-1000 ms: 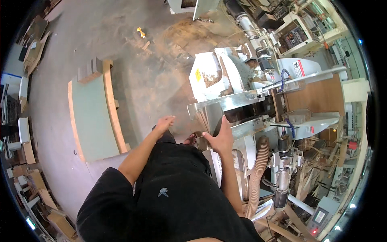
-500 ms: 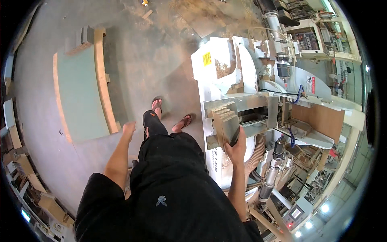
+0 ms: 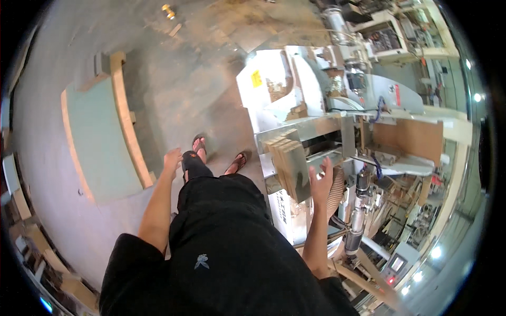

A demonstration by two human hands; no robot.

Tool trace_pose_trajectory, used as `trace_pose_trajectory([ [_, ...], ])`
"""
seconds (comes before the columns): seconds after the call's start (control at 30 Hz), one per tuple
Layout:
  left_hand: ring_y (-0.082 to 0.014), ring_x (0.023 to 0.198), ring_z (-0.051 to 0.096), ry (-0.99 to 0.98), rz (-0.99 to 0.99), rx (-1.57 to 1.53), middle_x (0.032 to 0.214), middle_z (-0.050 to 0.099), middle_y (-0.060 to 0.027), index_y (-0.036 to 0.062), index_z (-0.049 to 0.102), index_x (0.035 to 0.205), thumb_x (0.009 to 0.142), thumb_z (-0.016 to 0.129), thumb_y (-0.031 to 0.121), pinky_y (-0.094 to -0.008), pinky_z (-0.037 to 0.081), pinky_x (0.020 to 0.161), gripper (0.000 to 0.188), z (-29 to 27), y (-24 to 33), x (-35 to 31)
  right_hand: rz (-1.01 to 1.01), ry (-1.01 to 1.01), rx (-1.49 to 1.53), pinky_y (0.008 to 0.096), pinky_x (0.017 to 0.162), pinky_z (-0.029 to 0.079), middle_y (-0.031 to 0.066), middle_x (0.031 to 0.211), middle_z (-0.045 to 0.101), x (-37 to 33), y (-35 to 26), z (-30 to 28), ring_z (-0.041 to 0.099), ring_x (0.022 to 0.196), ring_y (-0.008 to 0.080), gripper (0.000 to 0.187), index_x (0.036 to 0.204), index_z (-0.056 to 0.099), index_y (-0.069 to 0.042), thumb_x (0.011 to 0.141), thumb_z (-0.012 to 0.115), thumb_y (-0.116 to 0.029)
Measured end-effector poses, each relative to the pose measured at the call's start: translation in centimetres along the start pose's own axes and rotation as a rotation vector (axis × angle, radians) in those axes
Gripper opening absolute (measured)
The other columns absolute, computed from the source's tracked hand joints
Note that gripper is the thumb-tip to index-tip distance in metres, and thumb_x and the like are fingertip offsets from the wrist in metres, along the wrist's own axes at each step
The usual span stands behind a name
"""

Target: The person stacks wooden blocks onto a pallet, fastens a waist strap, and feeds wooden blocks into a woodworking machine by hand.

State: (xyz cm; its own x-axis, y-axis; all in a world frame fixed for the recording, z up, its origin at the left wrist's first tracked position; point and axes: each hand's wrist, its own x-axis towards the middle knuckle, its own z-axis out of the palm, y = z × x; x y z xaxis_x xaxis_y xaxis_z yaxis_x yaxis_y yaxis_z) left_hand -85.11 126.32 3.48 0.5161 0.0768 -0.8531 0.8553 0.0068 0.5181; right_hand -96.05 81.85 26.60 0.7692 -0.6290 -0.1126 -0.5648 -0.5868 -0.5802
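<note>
A stack of several flat wooden pieces [image 3: 289, 164], with tan edges and a grey-brown face, leans on the metal feed ledge of a white woodworking machine [image 3: 266, 113]. Just right of the stack is my right hand [image 3: 320, 184], raised with thumb and fingers apart and nothing in it. A small gap shows between it and the pieces. My left hand [image 3: 173, 158] hangs at my left side above the floor, fingers loosely bent, holding nothing that I can see. It is nearest to the low platform's near right corner.
On the left, a low platform [image 3: 100, 142] with a grey-green top and wooden side rails carries a small stack of grey pieces [image 3: 95, 70]. A ribbed hose [image 3: 336, 192], motors and a brown panel [image 3: 408, 141] belong to the machinery at right. A control box [image 3: 399, 263] stands lower right.
My right hand has let go of the stack of wooden pieces and moved up and to the right, its fingers spreading. The stack stays on the ledge. The whole view has shifted slightly.
</note>
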Motion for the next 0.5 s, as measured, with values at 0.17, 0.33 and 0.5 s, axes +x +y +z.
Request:
trace_pose_trajectory([
  [0.17,-0.0138,0.082,0.056,0.051,0.012,-0.048,0.092,0.060,-0.0033,0.0083,0.059,0.112,0.085,0.061,0.038,-0.0324,0.041,0.069,0.040,-2.2,-2.3,-0.9,-0.094,0.149,-0.081,0.0383,0.089,0.043,0.0195,0.122,0.053,7.0,7.3,-2.3,0.054,0.107,0.0310,0.066,0.131,0.042,0.001,0.078,0.071,-0.025],
  [0.33,-0.0221,0.098,0.055,0.147,-0.084,0.034,0.109,0.058,-0.0099,0.0063,0.050,0.122,0.087,0.055,0.043,-0.0423,0.041,0.083,0.051,-2.0,-4.1,-4.9,-0.109,0.288,-0.408,0.0446,0.094,0.042,0.0257,0.122,0.051,14.4,10.7,-4.1,0.051,0.111,0.0392,0.047,0.118,0.052,0.003,0.080,0.063,-0.021],
  [0.5,-0.0236,0.105,0.053,0.237,-0.137,-0.001,0.117,0.055,-0.0109,0.0064,0.045,0.128,0.088,0.052,0.045,-0.0451,0.039,0.089,0.056,-1.1,-7.9,-8.8,0.102,0.050,-0.537,0.0460,0.087,0.046,0.0235,0.108,0.060,19.3,9.8,-4.9,0.057,0.103,0.0392,0.031,0.104,0.057,0.000,0.081,0.059,-0.020],
])
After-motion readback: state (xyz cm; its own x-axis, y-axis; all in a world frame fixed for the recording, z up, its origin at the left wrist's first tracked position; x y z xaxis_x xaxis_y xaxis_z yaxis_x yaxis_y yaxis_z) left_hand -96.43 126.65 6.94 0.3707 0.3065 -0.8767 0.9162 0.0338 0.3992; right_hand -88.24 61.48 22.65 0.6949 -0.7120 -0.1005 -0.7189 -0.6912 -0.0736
